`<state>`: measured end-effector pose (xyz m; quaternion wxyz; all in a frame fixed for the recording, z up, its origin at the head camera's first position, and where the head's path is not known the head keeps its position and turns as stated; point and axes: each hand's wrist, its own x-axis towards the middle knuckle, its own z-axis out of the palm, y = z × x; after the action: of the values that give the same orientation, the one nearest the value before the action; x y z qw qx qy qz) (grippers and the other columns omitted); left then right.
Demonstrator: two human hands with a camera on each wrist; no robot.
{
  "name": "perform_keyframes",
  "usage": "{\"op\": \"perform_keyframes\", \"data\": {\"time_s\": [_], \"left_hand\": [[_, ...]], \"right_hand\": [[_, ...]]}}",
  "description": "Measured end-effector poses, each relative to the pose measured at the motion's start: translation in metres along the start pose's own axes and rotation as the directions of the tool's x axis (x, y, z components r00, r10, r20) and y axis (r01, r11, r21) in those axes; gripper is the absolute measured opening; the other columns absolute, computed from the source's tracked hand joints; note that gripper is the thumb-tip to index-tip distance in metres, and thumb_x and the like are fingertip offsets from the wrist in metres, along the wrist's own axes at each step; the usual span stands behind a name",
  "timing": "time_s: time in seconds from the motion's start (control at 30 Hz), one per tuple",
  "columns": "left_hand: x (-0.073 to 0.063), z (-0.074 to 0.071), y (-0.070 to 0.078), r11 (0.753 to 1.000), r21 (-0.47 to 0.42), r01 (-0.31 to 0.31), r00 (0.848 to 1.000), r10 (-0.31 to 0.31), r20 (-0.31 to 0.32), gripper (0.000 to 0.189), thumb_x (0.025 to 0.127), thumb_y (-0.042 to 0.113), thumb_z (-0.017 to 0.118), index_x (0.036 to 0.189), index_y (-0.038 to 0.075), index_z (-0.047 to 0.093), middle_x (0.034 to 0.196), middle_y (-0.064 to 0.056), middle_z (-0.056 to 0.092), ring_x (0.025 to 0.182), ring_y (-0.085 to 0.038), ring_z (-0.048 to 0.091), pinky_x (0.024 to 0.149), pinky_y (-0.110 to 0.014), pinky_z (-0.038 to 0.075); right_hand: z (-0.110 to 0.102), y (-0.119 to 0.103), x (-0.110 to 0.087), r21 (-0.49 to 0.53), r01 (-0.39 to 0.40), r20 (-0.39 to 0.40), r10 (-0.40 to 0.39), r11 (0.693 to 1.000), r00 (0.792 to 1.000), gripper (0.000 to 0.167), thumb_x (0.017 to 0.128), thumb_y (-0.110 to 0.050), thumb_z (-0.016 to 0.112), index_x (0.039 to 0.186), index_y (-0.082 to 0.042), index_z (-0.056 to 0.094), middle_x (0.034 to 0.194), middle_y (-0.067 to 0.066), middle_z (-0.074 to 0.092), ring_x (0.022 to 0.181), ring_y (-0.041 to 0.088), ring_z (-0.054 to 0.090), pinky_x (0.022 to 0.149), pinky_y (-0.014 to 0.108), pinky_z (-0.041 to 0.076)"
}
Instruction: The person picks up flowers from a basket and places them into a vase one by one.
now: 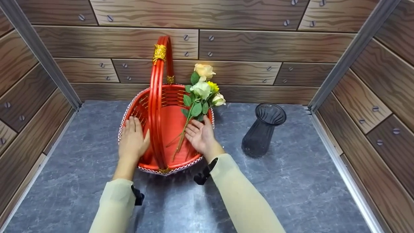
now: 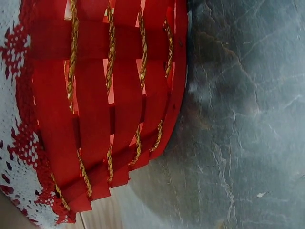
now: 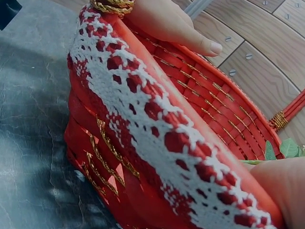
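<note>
A red woven basket [image 1: 165, 123] with a tall arched handle [image 1: 157, 97] stands upright, white-and-red lace trim [image 3: 147, 119] running around its rim. Inside leans a small bunch of flowers [image 1: 201, 90], pale roses and a yellow bloom, its stems slanting down to the basket floor. My left hand [image 1: 131, 139] lies at the basket's left rim, fingers straight and thumb spread inside. Over the right rim reaches my right hand [image 1: 200, 134], palm turned up, relaxed fingers close beside the stems. The left wrist view shows the basket's outer side [image 2: 109, 86].
A dark ribbed glass vase [image 1: 260, 136] with a flared mouth stands to the right of the basket. Both are on a grey marbled tabletop [image 1: 307, 187]. Wood-patterned panels [image 1: 245, 45] rise at the back and sides, with metal posts [image 1: 352, 48] at the corners.
</note>
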<state>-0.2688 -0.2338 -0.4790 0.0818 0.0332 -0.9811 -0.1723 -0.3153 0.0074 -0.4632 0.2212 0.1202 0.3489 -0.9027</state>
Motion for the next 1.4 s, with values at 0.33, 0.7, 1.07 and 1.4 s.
{"op": "perform_keyframes", "data": {"time_s": [0.33,0.7,1.07,1.4], "left_hand": [[0.000,0.000,0.000,1.000,-0.004,0.002,1.000,-0.002,-0.001,0.074,0.106,0.042,0.031,0.154,-0.011,0.014,0.162,-0.031,0.011,0.151,-0.047,0.008,0.124,-0.054,0.007],[0.006,0.004,0.005,1.000,0.019,-0.011,1.000,0.011,-0.013,0.075,0.106,0.045,0.031,0.154,-0.011,0.019,0.162,-0.031,0.015,0.151,-0.046,0.012,0.124,-0.054,0.011],[0.002,0.003,0.003,1.000,0.005,0.009,1.000,-0.009,-0.018,0.075,0.106,0.044,0.033,0.154,-0.011,0.018,0.162,-0.031,0.015,0.151,-0.046,0.011,0.124,-0.054,0.010],[0.001,0.002,0.001,1.000,0.005,0.011,1.000,-0.011,-0.014,0.075,0.106,0.044,0.032,0.154,-0.011,0.018,0.162,-0.030,0.015,0.151,-0.045,0.012,0.124,-0.054,0.010]], "right_hand": [[0.003,0.002,0.005,-0.032,-0.023,-0.026,0.022,0.999,0.999,0.075,0.105,-0.053,0.024,0.156,0.002,0.022,0.164,0.024,0.017,0.152,0.038,0.018,0.125,0.044,0.014],[-0.001,-0.002,0.005,-0.059,-0.059,-0.025,0.058,0.997,0.998,0.078,0.105,-0.055,0.024,0.157,0.002,0.018,0.164,0.024,0.017,0.152,0.037,0.019,0.125,0.045,0.014],[0.001,0.002,0.011,-0.098,-0.138,-0.008,0.138,0.986,0.990,0.082,0.104,-0.058,0.026,0.158,0.002,0.013,0.164,0.024,0.015,0.152,0.038,0.017,0.124,0.045,0.017],[0.002,0.005,0.011,-0.105,-0.163,0.035,0.167,0.981,0.985,0.080,0.103,-0.057,0.032,0.155,0.003,0.024,0.160,0.022,0.030,0.147,0.038,0.030,0.121,0.046,0.026]]}}
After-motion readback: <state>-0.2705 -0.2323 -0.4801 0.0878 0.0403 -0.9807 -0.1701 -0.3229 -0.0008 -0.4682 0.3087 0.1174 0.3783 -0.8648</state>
